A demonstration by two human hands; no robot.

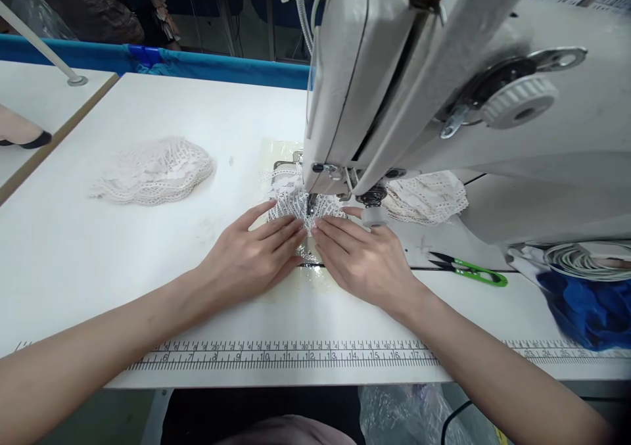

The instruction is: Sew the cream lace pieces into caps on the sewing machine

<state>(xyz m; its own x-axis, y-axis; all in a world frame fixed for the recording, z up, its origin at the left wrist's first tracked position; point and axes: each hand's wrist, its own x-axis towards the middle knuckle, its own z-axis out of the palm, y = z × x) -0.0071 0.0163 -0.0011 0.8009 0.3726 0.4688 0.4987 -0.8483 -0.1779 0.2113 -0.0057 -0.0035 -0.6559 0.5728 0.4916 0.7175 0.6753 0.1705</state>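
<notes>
A piece of white lace [286, 195] lies under the needle and presser foot [311, 204] of a sewing machine [345, 90]. My left hand [256, 251] rests on its near left edge with fingers stretched out flat. From the right, my right hand [367, 257] lies flat on the lace too, fingertips close to those of the left. Its thumb side is partly behind the machine's tension parts. Neither palm is closed round anything. The machine head hides the far right of the lace.
More white lace [158, 172] lies at left on the table [236, 116]; another lace pile [426, 198] sits behind the needle area. Green-handled thread snips [473, 274] and blue cloth [586, 307] are at right. A ruler strip [276, 356] runs along the front edge.
</notes>
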